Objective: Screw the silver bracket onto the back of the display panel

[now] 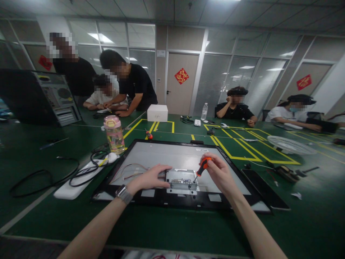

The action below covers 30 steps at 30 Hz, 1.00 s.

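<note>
At lower centre, the spread left hand (151,177) is bracing a metal bracket (179,186) on a panel (161,153), steadying it against the screwdriver (203,166) that the curled right hand (219,171) is gripping.

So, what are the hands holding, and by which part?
The right hand holds a screwdriver by its handle; the left hand rests at the left edge of a metal bracket.

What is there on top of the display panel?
On the display panel are a metal bracket and thin wires. The left hand hides some wire; what lies under the bracket is hidden.
</note>
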Motion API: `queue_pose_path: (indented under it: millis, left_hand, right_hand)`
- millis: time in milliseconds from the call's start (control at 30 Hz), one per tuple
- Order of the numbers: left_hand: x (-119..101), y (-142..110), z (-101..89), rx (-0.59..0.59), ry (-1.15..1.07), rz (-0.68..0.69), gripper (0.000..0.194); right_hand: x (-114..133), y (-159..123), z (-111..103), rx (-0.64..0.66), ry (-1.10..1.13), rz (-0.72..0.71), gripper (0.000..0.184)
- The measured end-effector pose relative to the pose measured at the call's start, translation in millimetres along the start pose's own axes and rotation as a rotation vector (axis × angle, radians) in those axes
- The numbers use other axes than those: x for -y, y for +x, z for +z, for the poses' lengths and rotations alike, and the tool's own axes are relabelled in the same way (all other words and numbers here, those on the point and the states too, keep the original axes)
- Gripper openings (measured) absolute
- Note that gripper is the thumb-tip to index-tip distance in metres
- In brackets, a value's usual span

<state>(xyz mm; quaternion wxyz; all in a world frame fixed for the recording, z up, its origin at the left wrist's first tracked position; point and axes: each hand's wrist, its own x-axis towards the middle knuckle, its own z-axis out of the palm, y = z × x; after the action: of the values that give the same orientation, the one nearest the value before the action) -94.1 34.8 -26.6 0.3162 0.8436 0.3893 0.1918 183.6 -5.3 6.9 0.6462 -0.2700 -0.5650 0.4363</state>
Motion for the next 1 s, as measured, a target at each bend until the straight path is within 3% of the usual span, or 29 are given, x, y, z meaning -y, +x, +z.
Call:
queue_pose_path:
  millis: [100,333,600,1000]
  left_hand:
    - [-1.9,-0.7,-0.5,0.004,0.005,-0.009,0.071]
    - [2.4,1.0,1.8,-0.014,0.003,0.006,0.071]
    - [3.5,1.2,1.6,-0.006,-0.002,0.003,0.071]
    - [1.6,-0.3,0.6,0.000,0.004,0.001,0.071]
  right_hand:
    - [1.1,-1.1,1.5,0.025,0.041,0.054,0.024]
    - [1.6,-1.1,2.7,0.046,0.015,-0.061,0.011]
    - [4.1,-2.6,3.4,0.048,0.024,0.010,0.016]
    - [4.5,-1.2,1.4,0.024,-0.030,-0.035,0.017]
